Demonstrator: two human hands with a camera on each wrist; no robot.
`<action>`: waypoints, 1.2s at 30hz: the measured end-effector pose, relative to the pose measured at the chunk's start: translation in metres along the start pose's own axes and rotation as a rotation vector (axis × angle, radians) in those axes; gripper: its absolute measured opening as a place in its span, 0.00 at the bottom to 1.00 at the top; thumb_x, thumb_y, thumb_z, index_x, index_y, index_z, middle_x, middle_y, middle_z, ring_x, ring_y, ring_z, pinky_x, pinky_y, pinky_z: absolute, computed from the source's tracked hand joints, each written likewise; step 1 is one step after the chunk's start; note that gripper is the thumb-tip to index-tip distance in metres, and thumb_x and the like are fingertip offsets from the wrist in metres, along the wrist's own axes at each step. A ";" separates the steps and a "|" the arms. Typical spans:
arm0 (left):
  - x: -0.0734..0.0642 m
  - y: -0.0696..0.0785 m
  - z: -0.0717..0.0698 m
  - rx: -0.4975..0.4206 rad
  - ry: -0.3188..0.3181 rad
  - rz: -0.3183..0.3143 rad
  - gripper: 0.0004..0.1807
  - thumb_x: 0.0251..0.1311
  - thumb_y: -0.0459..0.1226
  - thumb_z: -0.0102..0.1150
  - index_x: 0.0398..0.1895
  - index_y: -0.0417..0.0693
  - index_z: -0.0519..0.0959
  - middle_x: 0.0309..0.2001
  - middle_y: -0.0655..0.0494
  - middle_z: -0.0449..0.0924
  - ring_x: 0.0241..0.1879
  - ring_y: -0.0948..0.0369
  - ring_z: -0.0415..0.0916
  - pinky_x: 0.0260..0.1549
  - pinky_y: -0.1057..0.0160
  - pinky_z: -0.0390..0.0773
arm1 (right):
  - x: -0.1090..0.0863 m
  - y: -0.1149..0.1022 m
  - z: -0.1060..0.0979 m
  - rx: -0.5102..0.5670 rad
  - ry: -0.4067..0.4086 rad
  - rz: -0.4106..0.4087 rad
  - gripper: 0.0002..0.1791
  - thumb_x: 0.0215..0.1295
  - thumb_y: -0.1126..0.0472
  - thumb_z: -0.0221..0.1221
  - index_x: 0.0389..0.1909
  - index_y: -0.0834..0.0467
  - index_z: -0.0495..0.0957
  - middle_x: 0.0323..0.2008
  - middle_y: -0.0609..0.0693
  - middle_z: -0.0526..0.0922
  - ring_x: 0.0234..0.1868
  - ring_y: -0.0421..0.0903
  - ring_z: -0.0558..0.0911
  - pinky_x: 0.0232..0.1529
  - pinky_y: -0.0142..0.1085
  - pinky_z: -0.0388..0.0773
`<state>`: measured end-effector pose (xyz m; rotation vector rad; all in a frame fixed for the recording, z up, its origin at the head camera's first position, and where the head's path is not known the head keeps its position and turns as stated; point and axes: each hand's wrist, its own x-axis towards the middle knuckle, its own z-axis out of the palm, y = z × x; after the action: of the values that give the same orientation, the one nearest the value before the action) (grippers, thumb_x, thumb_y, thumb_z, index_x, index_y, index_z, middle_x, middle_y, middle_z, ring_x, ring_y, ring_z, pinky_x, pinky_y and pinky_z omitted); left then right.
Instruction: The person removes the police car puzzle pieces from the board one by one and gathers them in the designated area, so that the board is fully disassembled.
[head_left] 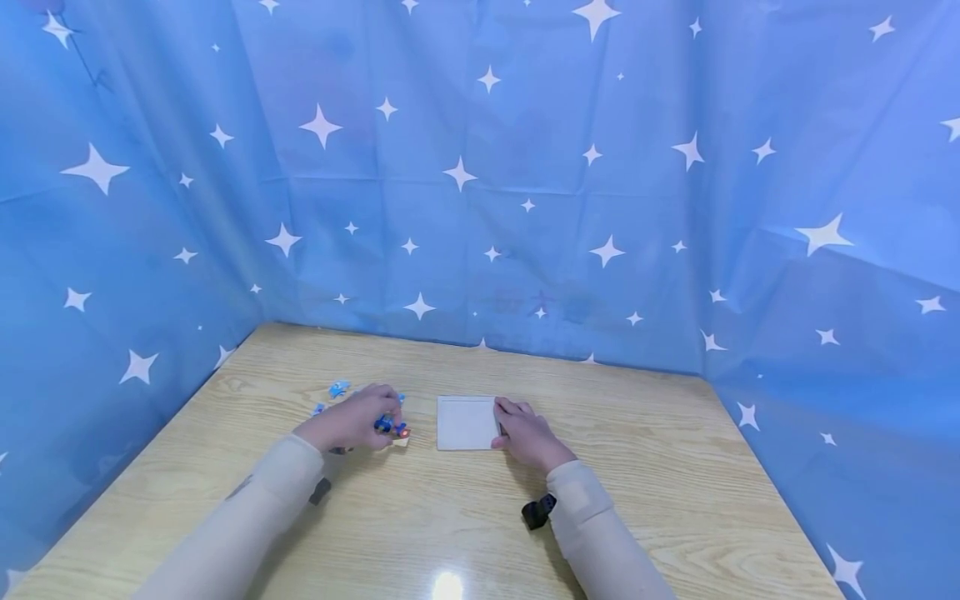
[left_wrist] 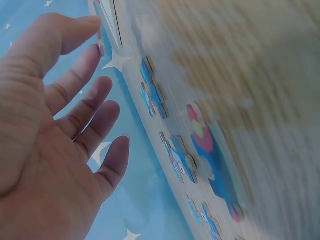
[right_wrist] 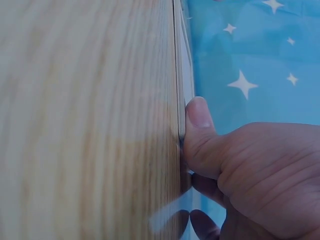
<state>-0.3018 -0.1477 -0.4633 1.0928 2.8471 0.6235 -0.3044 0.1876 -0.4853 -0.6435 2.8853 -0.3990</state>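
Note:
In the head view my left hand (head_left: 358, 419) is over a group of jigsaw puzzle pieces on the table's left half. Its fingers are relaxed and spread in the left wrist view, thumb and index tip apart, with no piece clearly between them. A blue piece with pink and red parts (left_wrist: 212, 155) lies on the wood beside the hand; smaller blue pieces (left_wrist: 182, 160) lie farther along. A flat white rectangular tray (head_left: 465, 423) with a thin rim lies at mid-table. My right hand (head_left: 527, 435) grips its right edge, thumb at the near corner and index finger at the far corner.
The pale wood table (head_left: 645, 467) reaches back to a blue curtain with white stars (head_left: 480, 250), which also hangs along both sides. One blue piece (head_left: 339, 388) lies farther back left. A black wrist device (head_left: 537, 512) is on the right forearm.

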 end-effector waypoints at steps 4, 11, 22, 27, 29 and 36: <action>-0.005 -0.003 -0.001 -0.014 -0.016 -0.006 0.11 0.52 0.33 0.73 0.32 0.53 0.77 0.53 0.51 0.75 0.57 0.47 0.71 0.55 0.45 0.74 | 0.000 -0.001 -0.001 0.007 0.000 -0.001 0.39 0.72 0.50 0.57 0.77 0.63 0.58 0.79 0.57 0.55 0.77 0.59 0.55 0.66 0.63 0.61; -0.014 -0.006 -0.003 -0.025 -0.032 -0.041 0.11 0.52 0.33 0.73 0.33 0.54 0.79 0.57 0.48 0.74 0.62 0.43 0.68 0.58 0.43 0.72 | 0.000 -0.002 -0.001 0.008 -0.007 0.000 0.39 0.72 0.50 0.57 0.77 0.63 0.57 0.79 0.57 0.54 0.78 0.59 0.54 0.67 0.63 0.60; -0.021 -0.013 -0.003 -0.018 -0.018 0.004 0.13 0.46 0.30 0.72 0.31 0.55 0.79 0.55 0.49 0.76 0.59 0.44 0.69 0.58 0.40 0.70 | 0.000 -0.001 0.000 0.008 0.004 -0.002 0.38 0.72 0.50 0.57 0.77 0.63 0.58 0.79 0.57 0.55 0.77 0.58 0.55 0.66 0.62 0.61; -0.025 -0.017 -0.002 -0.022 -0.024 0.000 0.13 0.46 0.31 0.73 0.31 0.55 0.79 0.57 0.45 0.76 0.60 0.41 0.69 0.62 0.35 0.64 | 0.000 -0.001 0.000 0.004 0.004 0.002 0.38 0.72 0.50 0.56 0.77 0.63 0.58 0.79 0.56 0.55 0.77 0.58 0.55 0.66 0.62 0.62; -0.026 -0.018 -0.002 -0.030 -0.034 -0.005 0.13 0.47 0.32 0.74 0.32 0.55 0.80 0.58 0.43 0.76 0.62 0.40 0.68 0.63 0.32 0.62 | 0.000 -0.001 0.000 0.003 0.001 0.005 0.38 0.72 0.50 0.57 0.77 0.63 0.58 0.79 0.56 0.55 0.77 0.58 0.55 0.66 0.62 0.61; -0.030 -0.015 -0.006 -0.075 -0.058 -0.022 0.13 0.49 0.32 0.74 0.34 0.54 0.80 0.57 0.44 0.76 0.62 0.39 0.67 0.60 0.31 0.64 | 0.001 -0.001 0.001 0.007 -0.002 0.009 0.38 0.72 0.50 0.56 0.77 0.63 0.58 0.79 0.56 0.54 0.78 0.58 0.55 0.67 0.62 0.60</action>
<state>-0.2900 -0.1798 -0.4670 1.0493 2.7593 0.6799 -0.3053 0.1862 -0.4865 -0.6298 2.8827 -0.4063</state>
